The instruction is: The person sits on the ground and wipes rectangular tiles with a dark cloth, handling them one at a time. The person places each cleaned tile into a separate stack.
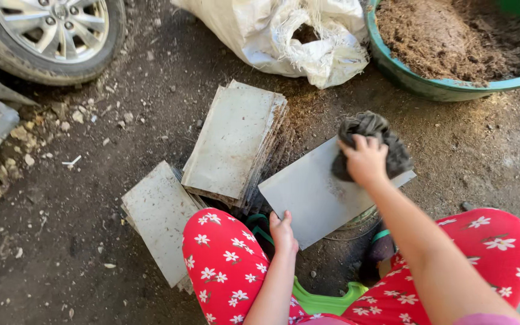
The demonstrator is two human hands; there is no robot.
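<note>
My left hand [283,232] grips the near edge of a flat grey rectangular sheet [308,192] and holds it tilted above my knees. My right hand [365,160] presses a dark crumpled rag [374,135] onto the far end of that sheet. My legs in red trousers with white flowers [227,265] frame the bottom of the view. A stack of similar dusty sheets [233,141] lies on the dirt just beyond the held sheet. Another stack [157,213] lies to the left, by my left knee.
A car wheel [52,33] stands at the top left. A white woven sack [284,33] lies at the top centre. A green basin of brown fibrous material [452,42] sits top right. Rubble lies at left, and a green plastic item [323,301] between my legs.
</note>
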